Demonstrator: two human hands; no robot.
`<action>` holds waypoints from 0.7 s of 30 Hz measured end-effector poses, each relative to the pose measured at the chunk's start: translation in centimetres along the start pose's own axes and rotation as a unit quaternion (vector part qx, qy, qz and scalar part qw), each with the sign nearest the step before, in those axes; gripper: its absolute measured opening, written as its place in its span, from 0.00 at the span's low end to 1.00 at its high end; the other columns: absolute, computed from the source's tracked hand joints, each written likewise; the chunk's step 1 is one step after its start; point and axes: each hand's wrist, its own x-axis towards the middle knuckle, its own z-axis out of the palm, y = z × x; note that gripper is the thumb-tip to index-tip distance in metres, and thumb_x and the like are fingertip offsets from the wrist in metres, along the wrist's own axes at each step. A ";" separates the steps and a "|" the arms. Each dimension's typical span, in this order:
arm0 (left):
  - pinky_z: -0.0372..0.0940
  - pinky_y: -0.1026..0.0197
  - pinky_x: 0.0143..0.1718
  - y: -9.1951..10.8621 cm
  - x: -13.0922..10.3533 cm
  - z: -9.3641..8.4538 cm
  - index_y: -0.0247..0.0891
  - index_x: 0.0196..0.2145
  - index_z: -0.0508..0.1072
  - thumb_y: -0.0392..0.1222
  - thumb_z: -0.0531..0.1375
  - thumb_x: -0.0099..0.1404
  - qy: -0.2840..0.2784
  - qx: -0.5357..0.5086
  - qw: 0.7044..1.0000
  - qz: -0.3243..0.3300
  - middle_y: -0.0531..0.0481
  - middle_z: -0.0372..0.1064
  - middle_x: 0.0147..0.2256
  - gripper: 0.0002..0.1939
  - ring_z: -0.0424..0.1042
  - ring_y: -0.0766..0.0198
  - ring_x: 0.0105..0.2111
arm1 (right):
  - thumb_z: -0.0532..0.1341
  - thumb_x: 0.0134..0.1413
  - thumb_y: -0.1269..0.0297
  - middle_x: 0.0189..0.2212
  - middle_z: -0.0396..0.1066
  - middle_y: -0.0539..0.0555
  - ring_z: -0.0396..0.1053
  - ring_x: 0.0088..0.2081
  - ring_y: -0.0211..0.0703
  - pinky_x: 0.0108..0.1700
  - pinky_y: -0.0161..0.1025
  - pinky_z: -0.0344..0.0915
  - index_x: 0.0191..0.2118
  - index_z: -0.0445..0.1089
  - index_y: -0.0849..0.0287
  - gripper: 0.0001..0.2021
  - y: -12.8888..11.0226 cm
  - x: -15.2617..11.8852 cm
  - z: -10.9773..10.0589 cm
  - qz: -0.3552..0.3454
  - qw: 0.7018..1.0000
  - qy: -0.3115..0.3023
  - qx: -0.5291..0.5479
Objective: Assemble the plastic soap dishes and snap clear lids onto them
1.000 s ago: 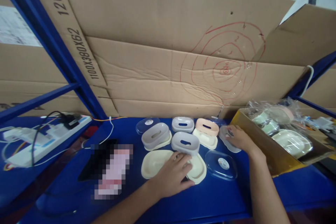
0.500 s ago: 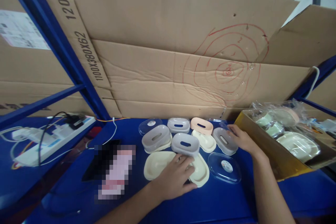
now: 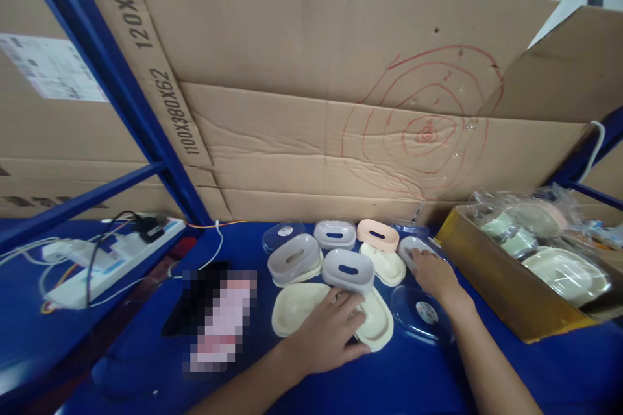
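My left hand [image 3: 327,331] lies with its fingers apart over two cream oval dishes, the left one [image 3: 294,305] and the right one [image 3: 378,321]. Its fingertips are at the front edge of a grey slotted tray [image 3: 348,267]. My right hand [image 3: 433,274] rests on another grey tray [image 3: 409,248] at the right; its fingertips are on the tray and partly hidden. Behind are a peach tray [image 3: 378,233], a grey tray [image 3: 335,234] and a cream dish [image 3: 384,264]. A larger grey tray [image 3: 293,258] sits on a cream piece at the left.
Clear lids lie at front right [image 3: 421,314] and back left [image 3: 283,235]. A cardboard box [image 3: 506,292] of wrapped dishes stands at the right. On the left are a pixelated pink item [image 3: 224,321] and a white power strip [image 3: 117,266] with cables.
My right hand has moved from the right tray's far right edge onto its top, with the fingers now over it. My left hand has hardly moved. The view has shifted slightly.
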 end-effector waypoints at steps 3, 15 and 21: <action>0.59 0.47 0.66 -0.1 -0.1 0.1 0.41 0.50 0.76 0.62 0.65 0.73 0.000 0.002 1.000 0.004 0.44 0.72 0.61 0.22 0.71 0.48 0.60 | 0.57 0.67 0.65 0.48 0.81 0.67 0.81 0.48 0.61 0.48 0.51 0.72 0.63 0.72 0.56 0.21 1.0 0.2 -0.7 0.002 1.000 0.016 0.010; 0.60 0.48 0.65 0.0 0.0 -0.4 0.41 0.50 0.77 0.61 0.66 0.72 -0.002 0.000 1.000 0.012 0.44 0.72 0.60 0.22 0.71 0.49 0.59 | 0.50 0.74 0.64 0.60 0.77 0.59 0.74 0.60 0.53 0.61 0.50 0.67 0.68 0.69 0.52 0.23 -1.3 1.8 -1.1 -0.166 0.970 0.147 0.098; 0.62 0.50 0.64 0.7 0.1 -1.1 0.42 0.53 0.77 0.48 0.64 0.74 -0.005 -0.041 0.998 0.037 0.45 0.72 0.61 0.14 0.71 0.51 0.59 | 0.51 0.70 0.73 0.62 0.75 0.63 0.71 0.61 0.59 0.60 0.55 0.64 0.63 0.73 0.55 0.23 -2.7 1.2 -1.4 -0.162 0.960 0.204 0.101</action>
